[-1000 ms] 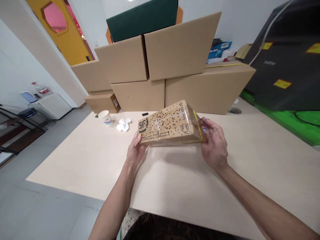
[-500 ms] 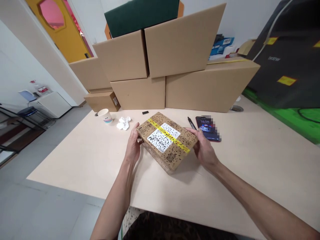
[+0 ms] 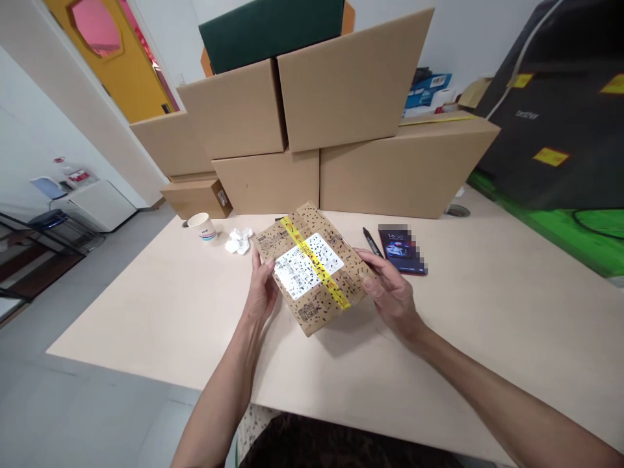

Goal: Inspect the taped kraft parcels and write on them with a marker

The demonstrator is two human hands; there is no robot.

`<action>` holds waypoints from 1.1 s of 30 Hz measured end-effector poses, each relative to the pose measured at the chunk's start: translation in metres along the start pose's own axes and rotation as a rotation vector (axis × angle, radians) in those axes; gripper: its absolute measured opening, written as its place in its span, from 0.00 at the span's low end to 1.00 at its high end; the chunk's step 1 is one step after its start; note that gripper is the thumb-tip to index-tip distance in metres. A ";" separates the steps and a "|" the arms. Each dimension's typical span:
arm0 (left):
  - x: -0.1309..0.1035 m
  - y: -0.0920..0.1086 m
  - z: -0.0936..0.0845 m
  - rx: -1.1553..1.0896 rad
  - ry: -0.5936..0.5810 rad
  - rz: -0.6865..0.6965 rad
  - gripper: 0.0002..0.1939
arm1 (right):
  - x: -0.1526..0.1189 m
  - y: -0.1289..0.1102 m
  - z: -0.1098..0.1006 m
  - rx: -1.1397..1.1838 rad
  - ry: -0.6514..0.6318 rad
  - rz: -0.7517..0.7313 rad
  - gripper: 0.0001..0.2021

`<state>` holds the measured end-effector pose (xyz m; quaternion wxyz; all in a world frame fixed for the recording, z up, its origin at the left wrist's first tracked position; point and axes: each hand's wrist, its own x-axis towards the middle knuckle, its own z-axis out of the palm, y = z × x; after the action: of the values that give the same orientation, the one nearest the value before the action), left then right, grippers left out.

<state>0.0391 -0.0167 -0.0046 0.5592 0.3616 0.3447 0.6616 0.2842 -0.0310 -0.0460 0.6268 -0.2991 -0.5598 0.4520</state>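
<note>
- At far left, on the grey floor (image 3: 58,403): a low white cabinet (image 3: 104,207), with a yellow door (image 3: 114,75) farther back.
- On the left part of the pale, flat table (image 3: 170,312): a white paper cup with coloured stripes (image 3: 202,227), upright, in front of a small brown cardboard box (image 3: 190,198).
- Just to the right of the cup: a crumpled white tissue (image 3: 238,241).
- Next, the left hand (image 3: 262,292): holding the left edge of the parcel, thumb on the upper face.
- Between the two hands, over the middle of the table: a rectangular brown cardboard parcel with black specks (image 3: 312,270), tilted, with a white printed label (image 3: 292,276) and a strip of yellow tape (image 3: 336,294) turned up; contact of the lower corner with the table hard to tell.
- Behind the parcel: a stack of plain brown cardboard boxes (image 3: 266,182), with a dark green box (image 3: 273,36) on top.
- Then the right hand (image 3: 391,292): holding the right edge of the parcel, also with thumb above.
- Just beyond the right fingers: a slim black marker pen (image 3: 372,241), and beside it a dark phone (image 3: 400,250), partly pixelated.
- At far right: a big black cover with yellow patches (image 3: 560,123).
</note>
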 end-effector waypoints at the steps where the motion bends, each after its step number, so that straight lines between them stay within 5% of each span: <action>1: -0.001 0.001 0.000 -0.001 0.009 0.063 0.47 | -0.001 -0.002 0.001 -0.020 -0.013 -0.008 0.22; 5: -0.004 0.003 -0.001 0.004 0.025 0.242 0.51 | -0.002 -0.004 0.002 -0.084 -0.077 0.115 0.32; 14: -0.003 -0.007 -0.012 0.291 -0.307 0.184 0.57 | 0.008 0.012 -0.014 0.095 -0.191 0.439 0.40; 19: -0.008 0.000 -0.012 0.353 -0.390 0.087 0.62 | 0.013 0.007 -0.016 0.061 -0.181 0.336 0.39; 23: -0.009 0.001 -0.015 0.429 -0.364 0.138 0.61 | 0.014 0.006 -0.014 -0.044 -0.102 0.205 0.38; 29: -0.005 -0.005 -0.019 0.375 -0.240 0.264 0.41 | 0.015 0.015 -0.020 -0.044 0.001 0.107 0.31; 33: -0.001 0.000 -0.011 0.229 -0.193 0.181 0.22 | 0.018 0.019 -0.021 0.040 0.089 0.146 0.28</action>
<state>0.0293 -0.0184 -0.0104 0.4830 0.5143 0.3286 0.6279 0.2999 -0.0042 -0.0595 0.6221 -0.3465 -0.4991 0.4938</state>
